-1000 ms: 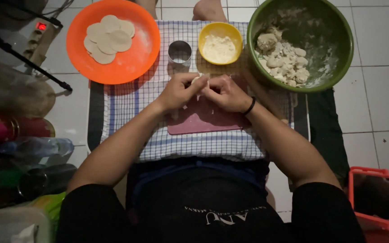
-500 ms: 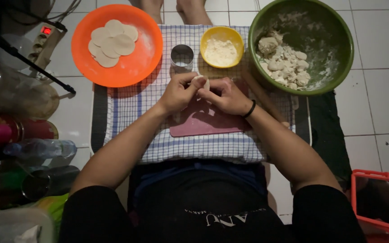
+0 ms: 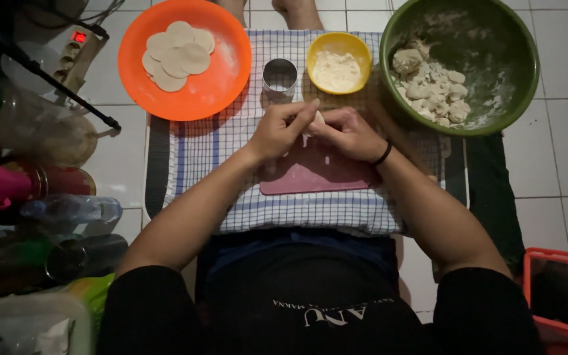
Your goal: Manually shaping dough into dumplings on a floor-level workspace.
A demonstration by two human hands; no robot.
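Above the pink mat [image 3: 317,172], your left hand [image 3: 283,128] and right hand [image 3: 350,133] both close their grip on one dough piece [image 3: 316,121], pinching it between fingertips, clear of the cloth [image 3: 198,154], bowl [image 3: 494,98] within reach at far right.

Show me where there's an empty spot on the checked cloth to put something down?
Bare checked cloth lies below the orange plate, left of the pink board, and in a strip between that board and the person's lap. The far edge is crowded: metal ring cutter, yellow bowl, green bowl. Left hand and right hand meet over the board.
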